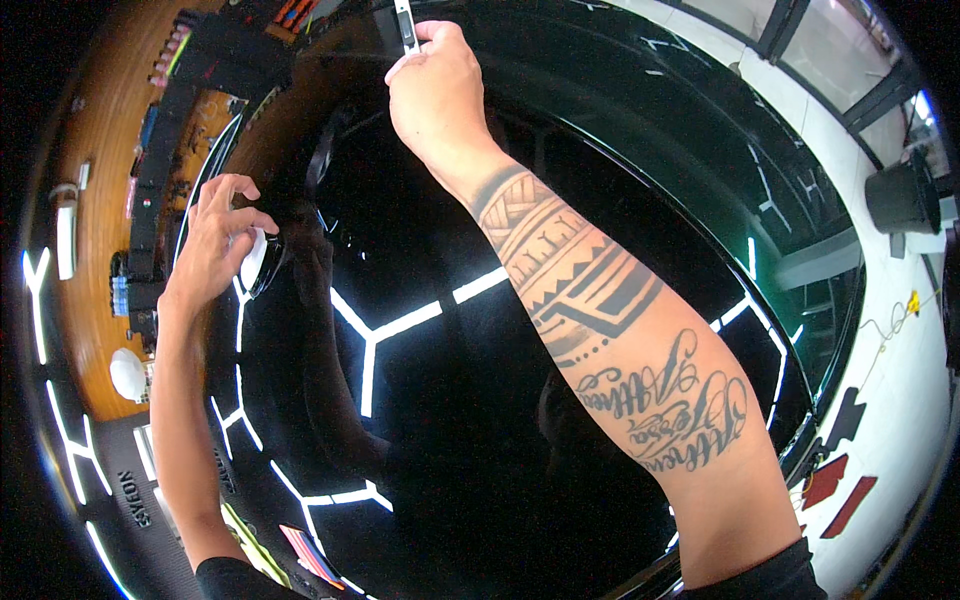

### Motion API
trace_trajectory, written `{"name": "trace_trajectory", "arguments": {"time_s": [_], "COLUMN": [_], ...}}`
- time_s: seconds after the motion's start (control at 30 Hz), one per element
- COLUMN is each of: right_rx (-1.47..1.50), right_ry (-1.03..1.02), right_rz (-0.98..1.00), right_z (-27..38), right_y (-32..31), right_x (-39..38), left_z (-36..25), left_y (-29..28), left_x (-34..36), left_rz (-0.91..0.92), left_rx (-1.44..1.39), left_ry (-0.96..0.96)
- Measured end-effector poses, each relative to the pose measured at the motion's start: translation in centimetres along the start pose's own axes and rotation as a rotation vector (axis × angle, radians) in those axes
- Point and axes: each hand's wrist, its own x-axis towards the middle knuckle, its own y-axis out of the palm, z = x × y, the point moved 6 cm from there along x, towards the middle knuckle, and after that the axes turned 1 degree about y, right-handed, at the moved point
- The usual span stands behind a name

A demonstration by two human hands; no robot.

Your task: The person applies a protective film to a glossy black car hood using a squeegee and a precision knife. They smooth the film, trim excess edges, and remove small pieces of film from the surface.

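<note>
Tool, pointing lengthwise forward, sat gripped in the right hand, well apart from the curled left hand, whose hold was unclear.

item one: dark flowing script, several slanting lines, tattooed on the right forearm, right of centre; item two: dark block capitals, running down the frame, on a dark grey surface, lower left; item three: slim black-and-white tool, top centre, any marks too small to read
</note>
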Motion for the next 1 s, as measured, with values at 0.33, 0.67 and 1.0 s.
{"name": "trace_trajectory", "arguments": {"time_s": [0.33, 0.67, 1.0], "right_rx": [0.01, 0.076, 0.054], "right_ry": [0.061, 0.103, 0.061], "right_rz": [0.05, 0.074, 0.259], "right_z": [-0.2, -1.3, 0.1], "right_y": [0.2, 0.6, 1.2], "right_x": [0.0, 0.7, -0.2], "left_z": [-0.1, 0.0, 3.1], "left_y": [-1.2, -0.5, 2.1], "left_x": [0.4, 0.6, -2.8], "left_rz": [0.021, 0.208, -0.022], "left_rx": [-0.184, -0.055, -0.659], "left_ry": [0.156, 0.08, -0.337]}}
